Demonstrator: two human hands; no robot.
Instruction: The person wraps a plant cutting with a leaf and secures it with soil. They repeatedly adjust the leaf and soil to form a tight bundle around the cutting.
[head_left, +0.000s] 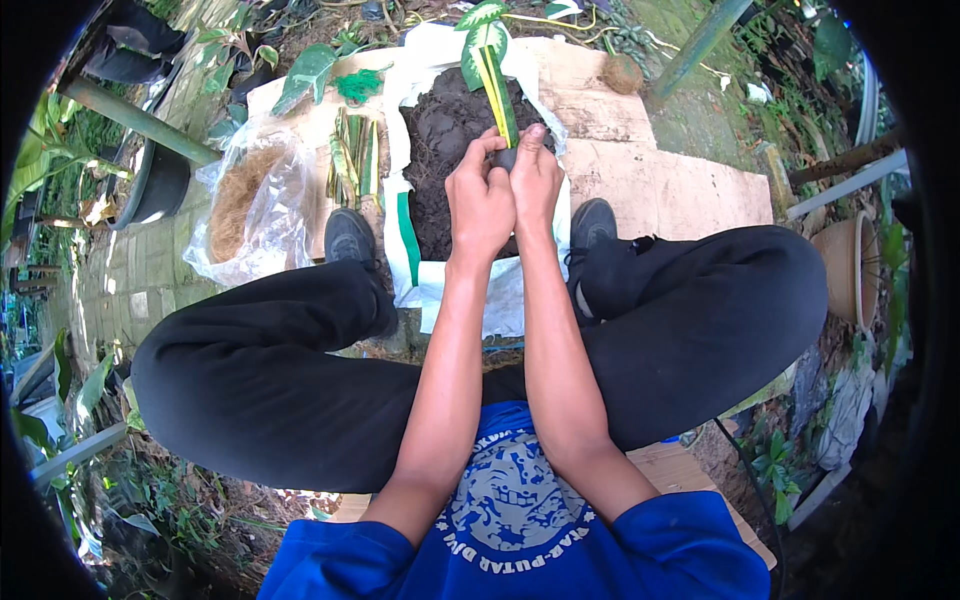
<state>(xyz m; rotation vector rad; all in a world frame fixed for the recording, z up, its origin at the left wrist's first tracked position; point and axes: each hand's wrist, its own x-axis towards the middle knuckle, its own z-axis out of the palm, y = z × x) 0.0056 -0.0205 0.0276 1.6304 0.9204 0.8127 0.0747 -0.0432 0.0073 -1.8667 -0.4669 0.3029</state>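
Both my hands meet over an open white sack (491, 296) filled with dark, moist soil (439, 124). A snake plant leaf cutting (496, 94), dark green with yellow stripes, stands up between my fingers. Around its lower end is a small dark lump of soil (505, 159). My left hand (484, 199) pinches the lump and the leaf base from the left. From the right, my right hand (537, 176) grips the same lump, thumb up beside the leaf. My fingers partly hide the lump.
Left of the sack lie several cut snake plant leaves (352, 157), green twine (358, 86) and a clear plastic bag (292, 217) of brown fibre (244, 199). A brown fibre ball (622, 73) rests on the cardboard (697, 187). My shoes flank the sack.
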